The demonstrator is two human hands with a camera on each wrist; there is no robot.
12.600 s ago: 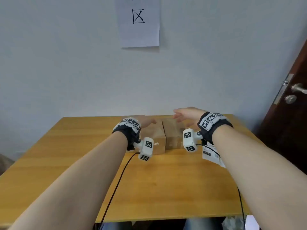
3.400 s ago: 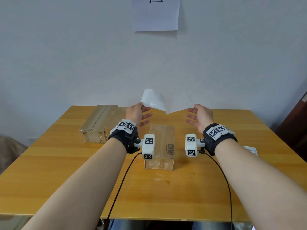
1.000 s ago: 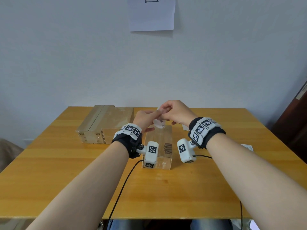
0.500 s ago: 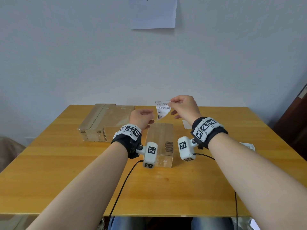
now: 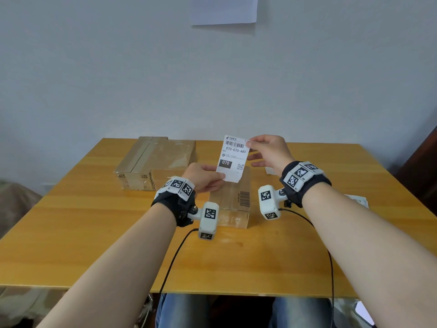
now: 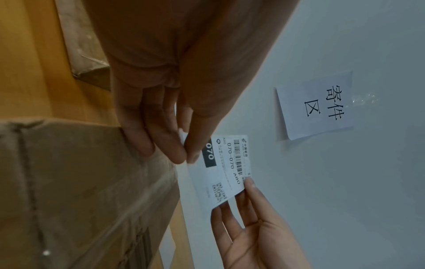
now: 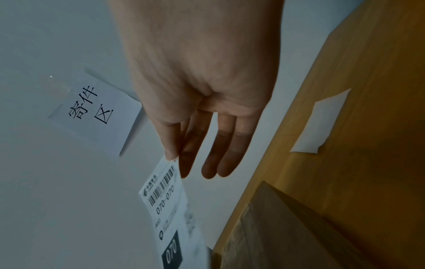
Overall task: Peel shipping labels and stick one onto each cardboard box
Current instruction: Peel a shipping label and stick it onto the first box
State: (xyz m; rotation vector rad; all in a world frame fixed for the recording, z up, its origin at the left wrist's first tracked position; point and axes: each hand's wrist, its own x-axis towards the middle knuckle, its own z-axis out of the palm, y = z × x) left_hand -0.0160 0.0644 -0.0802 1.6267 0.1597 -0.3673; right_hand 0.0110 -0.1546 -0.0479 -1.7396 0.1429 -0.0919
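A white shipping label [image 5: 233, 159] printed 070-070-A80 hangs upright above a small cardboard box [image 5: 234, 200] in the table's middle. My left hand [image 5: 205, 178] pinches the label's lower left corner between thumb and fingers [image 6: 181, 152]. My right hand [image 5: 267, 151] pinches its upper right corner, the other fingers [image 7: 220, 160] straight. The label [image 6: 226, 167] [image 7: 170, 214] shows its printed face in both wrist views. Two more cardboard boxes [image 5: 156, 162] lie side by side at the back left.
A white scrap of backing paper [image 7: 322, 123] lies on the wooden table [image 5: 94, 233] behind the right hand. Another printed label [image 5: 357, 200] lies at the table's right edge. A paper sign [image 5: 224, 10] hangs on the wall. Cables trail from both wrists.
The label has been spread out flat and upright between both hands. One second ago the hands were close together at it; my left hand now holds its lower corner.
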